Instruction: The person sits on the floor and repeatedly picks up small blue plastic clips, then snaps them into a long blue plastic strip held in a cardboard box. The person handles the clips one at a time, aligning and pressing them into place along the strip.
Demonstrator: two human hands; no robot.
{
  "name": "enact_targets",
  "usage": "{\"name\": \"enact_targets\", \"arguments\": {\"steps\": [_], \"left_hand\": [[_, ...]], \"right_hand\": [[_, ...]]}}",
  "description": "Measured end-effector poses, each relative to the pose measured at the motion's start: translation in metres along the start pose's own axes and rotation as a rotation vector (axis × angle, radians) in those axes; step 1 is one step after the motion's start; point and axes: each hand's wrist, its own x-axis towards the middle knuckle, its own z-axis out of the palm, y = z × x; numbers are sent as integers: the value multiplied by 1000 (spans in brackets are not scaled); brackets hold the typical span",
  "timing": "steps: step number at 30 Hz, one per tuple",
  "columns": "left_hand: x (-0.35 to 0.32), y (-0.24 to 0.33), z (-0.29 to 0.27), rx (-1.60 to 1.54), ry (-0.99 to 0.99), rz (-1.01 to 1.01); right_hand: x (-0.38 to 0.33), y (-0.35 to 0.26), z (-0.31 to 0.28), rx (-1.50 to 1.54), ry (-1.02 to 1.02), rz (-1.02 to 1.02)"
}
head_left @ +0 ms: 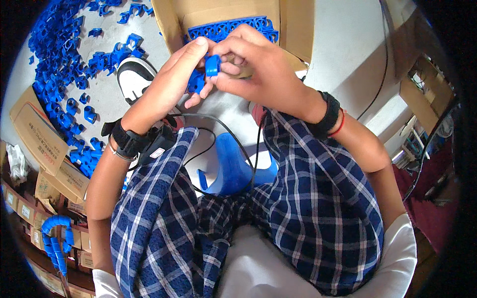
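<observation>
Both hands up front, close together, over the near edge of the cardboard box. Right hand (263, 62) closed, thumb and fingers pinching the upper blue pipe clip (212, 65). Left hand (174, 69) curled, fingers under the lower blue pipe clip (195, 82), looks gripped against the palm side. Contact partly hidden; can't tell if the two clips are joined or just touching.

Handling, judged by look: moulded plastic, light, stiff with a little spring in any open arms. Smooth, shiny face could slip under a fingertip pinch. Unlikely to break in normal handling; thin arms would be the weak spot. Best hold: thumb and forefinger across the solid outer walls, away from the open mouth and the joining edge.

Outward: cardboard box (293, 30) just beyond the hands, lined-up blue clips (231, 29) inside. White-and-black shoe (135, 79) beside left forearm. Loose blue clip pile (54, 69) on the floor, far left. Blue plastic stool (228, 164) between the knees, black cable crossing it. Curved string of blue clips (55, 236) lower left, over cartons.
</observation>
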Motion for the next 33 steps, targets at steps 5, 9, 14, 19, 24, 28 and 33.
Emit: {"name": "enact_targets", "arguments": {"steps": [5,9,14,19,24,28,33], "left_hand": [[0,3,4,82,80,26],[-3,8,8,99,95,37],[-2,8,9,182,82,61],[-1,5,7,217,60,64],[2,0,7,325,35,160],[3,-4,7,273,68,130],[4,-8,5,377,71,180]], "right_hand": [[-1,12,-10,18,50,30],[0,14,-9,-48,70,4],[-3,9,-9,-68,-2,19],[-6,10,-17,-6,-72,45],[-10,16,-21,-180,-118,-3],[-3,23,-28,-369,-20,-124],[19,37,-72,-829,105,-265]]}}
